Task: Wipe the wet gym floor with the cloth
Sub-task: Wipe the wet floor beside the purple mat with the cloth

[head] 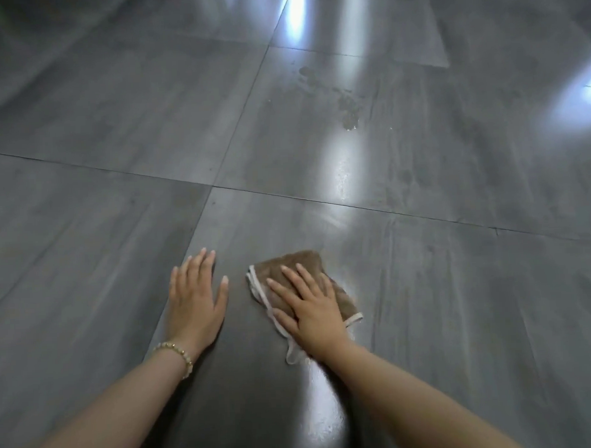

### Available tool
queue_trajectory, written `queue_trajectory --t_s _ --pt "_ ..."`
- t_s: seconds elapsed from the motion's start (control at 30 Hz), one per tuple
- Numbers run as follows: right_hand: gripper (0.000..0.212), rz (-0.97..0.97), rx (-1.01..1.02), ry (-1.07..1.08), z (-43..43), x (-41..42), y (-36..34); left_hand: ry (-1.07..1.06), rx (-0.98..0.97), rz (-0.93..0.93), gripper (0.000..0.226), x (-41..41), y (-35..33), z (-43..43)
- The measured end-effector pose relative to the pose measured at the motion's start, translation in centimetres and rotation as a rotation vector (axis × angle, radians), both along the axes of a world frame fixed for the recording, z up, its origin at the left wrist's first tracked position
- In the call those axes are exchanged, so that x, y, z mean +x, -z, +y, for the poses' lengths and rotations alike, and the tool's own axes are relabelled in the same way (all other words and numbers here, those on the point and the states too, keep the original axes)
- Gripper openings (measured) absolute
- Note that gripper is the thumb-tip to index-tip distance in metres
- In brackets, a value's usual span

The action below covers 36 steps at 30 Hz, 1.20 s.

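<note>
The brown cloth (pixel 299 284) lies low and centre in the frame on the glossy grey floor (pixel 100 130), limp and likely damp. The right hand (pixel 312 310) presses it flat with spread fingers, best kept mid-cloth so it doesn't bunch. The left hand (pixel 196 294) rests flat on bare tile just beside it.

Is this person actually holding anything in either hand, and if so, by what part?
Nothing is gripped. The right hand lies flat, fingers straight, pressing on the middle of the brown cloth. The left hand rests bare on the floor beside it.
</note>
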State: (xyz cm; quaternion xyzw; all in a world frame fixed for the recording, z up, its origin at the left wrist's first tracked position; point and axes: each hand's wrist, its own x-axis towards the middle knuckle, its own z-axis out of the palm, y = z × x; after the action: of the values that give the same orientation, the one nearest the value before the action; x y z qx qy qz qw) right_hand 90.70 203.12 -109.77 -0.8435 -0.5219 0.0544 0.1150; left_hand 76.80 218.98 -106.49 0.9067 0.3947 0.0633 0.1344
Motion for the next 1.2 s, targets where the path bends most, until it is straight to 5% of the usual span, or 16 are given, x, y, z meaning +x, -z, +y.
queue_trajectory --t_s 0.13,0.23,0.3,0.5,0.57,0.8,1.03,1.2 --pt "0.056 0.106 -0.083 0.741 -2.5 9.0 -0.3 -0.094 0.008 -0.028 0.070 -3.0 -0.4 2.6" --pt "0.052 0.224 -0.101 0.984 -1.2 11.4 -1.9 -0.142 0.026 -0.018 0.069 -5.4 -0.5 4.2" --pt "0.051 0.220 -0.096 0.863 3.1 9.1 -1.9 -0.170 0.025 -0.012 0.067 -6.2 -0.3 5.1" --pt "0.048 0.044 -0.038 -0.296 13.3 -7.2 -0.6 -0.152 0.015 -0.007 0.066 -6.7 0.3 6.5" --pt "0.050 0.056 -0.117 -0.457 14.9 -6.6 -0.8 -0.156 0.028 -0.003 0.064 -7.0 0.5 6.8" --pt "0.050 0.214 -0.241 0.326 20.2 6.1 -2.8 -0.133 0.027 -0.076 0.062 -5.9 -0.1 7.3" --pt "0.049 0.143 -0.186 -0.245 20.4 -1.5 -2.4 -0.173 0.014 -0.086 0.058 -3.7 0.9 5.8" --pt "0.050 0.172 -0.121 0.351 11.2 11.5 -1.5 -0.090 -0.004 -0.131 0.056 -0.2 1.2 4.5"
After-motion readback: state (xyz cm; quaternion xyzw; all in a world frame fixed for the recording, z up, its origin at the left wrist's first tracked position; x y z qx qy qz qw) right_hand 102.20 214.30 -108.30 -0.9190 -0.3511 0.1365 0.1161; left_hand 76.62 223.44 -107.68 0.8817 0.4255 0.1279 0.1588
